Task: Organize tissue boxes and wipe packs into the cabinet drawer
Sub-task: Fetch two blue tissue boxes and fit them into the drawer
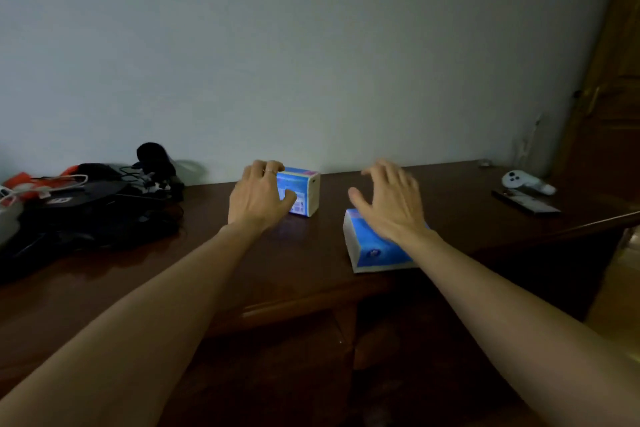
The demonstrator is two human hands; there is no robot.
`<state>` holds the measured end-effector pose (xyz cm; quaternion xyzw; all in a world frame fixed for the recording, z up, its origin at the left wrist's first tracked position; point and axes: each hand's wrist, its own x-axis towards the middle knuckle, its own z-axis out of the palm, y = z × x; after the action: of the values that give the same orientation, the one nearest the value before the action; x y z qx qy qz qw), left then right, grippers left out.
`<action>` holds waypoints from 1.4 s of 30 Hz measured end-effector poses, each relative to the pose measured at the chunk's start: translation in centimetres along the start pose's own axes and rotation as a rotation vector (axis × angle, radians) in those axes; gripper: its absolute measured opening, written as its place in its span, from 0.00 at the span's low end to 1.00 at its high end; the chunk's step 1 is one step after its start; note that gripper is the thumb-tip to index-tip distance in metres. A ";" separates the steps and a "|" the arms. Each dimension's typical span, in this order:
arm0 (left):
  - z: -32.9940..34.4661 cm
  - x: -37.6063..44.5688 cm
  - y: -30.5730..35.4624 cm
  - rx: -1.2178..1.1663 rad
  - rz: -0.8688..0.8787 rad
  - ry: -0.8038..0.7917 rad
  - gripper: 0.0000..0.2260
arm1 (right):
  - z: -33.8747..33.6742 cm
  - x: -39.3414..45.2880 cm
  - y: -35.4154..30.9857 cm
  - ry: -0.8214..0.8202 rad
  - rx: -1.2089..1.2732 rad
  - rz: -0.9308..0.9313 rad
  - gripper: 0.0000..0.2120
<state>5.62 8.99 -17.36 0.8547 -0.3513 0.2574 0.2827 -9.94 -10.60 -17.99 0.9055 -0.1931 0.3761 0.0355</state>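
A blue and white tissue box (305, 191) stands on the dark wooden cabinet top (311, 246) near the wall. My left hand (259, 197) wraps around its left end, fingers over the top and thumb on the front face. A blue wipe pack (372, 250) lies flat nearer the cabinet's front edge. My right hand (389, 199) hovers just above the pack with fingers spread, blurred, holding nothing. The drawer fronts (284, 357) below the top are in deep shadow and look closed.
A heap of black bags, cables and red-and-white items (86, 204) covers the cabinet's left end. A white controller (523, 181) and a dark flat remote (526, 203) lie at the right end. A wooden door (609, 107) stands at the far right.
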 end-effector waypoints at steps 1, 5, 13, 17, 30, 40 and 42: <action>0.0 1.0 0.5 0.016 0.026 -0.028 0.24 | 0.2 0.0 -0.2 -0.145 0.006 -0.007 0.26; 1.6 4.2 1.5 0.105 0.068 -0.171 0.31 | 1.5 0.7 -1.0 -0.411 -0.022 0.096 0.33; 8.2 11.0 1.1 0.183 0.088 -0.348 0.27 | 6.5 4.0 -0.2 -0.221 0.026 0.159 0.23; 10.7 12.3 0.2 0.299 0.130 -0.458 0.16 | 8.7 6.1 0.2 -0.177 0.025 0.160 0.23; 3.8 4.4 -4.3 0.307 0.116 -0.379 0.24 | 8.8 6.1 -1.5 -0.398 -0.193 0.157 0.32; -1.8 -3.2 -3.7 0.362 0.030 -0.660 0.60 | 2.9 0.5 -4.8 -0.575 -0.276 0.120 0.56; -3.2 -5.1 -3.0 0.400 0.019 -0.583 0.59 | 1.4 -0.8 -5.5 -0.594 -0.278 0.110 0.57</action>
<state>3.87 15.22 -19.24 0.9274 -0.3677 0.0687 -0.0052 -7.45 -5.57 -19.13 0.9504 -0.2930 0.0669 0.0803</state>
